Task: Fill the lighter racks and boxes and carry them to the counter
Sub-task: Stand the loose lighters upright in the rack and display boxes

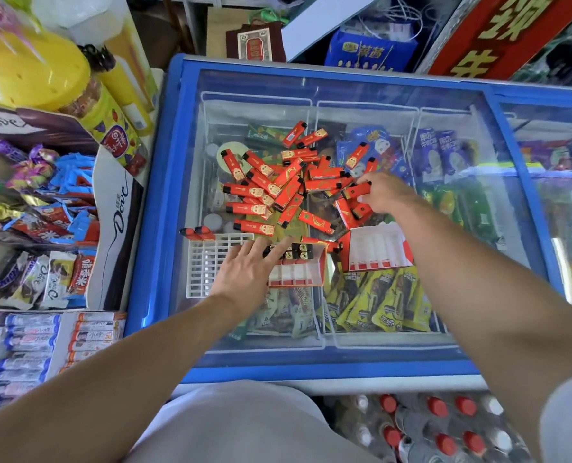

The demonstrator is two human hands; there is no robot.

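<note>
You are early in the filling, judging by how things lie. Most of the lighters are loose in a heap on the freezer lid, spread from about 10 to 1 o'clock of your hands. The white rack at 9 o'clock of your left hand holds only two lighters in its far corner, and the rest of its slots look bare. The near box has one row of lighters standing at its far end; the second box, at 3 o'clock of the first, shows no lighters that you can see.

Your left hand lies flat with straight fingers, its tips touching the lighter tops in the near box, grasping nothing. Your right hand pinches one red lighter at the heap's right edge, with another lighter or two under the palm.

Nearly all the filling is left, and no carrying to the counter has begun
</note>
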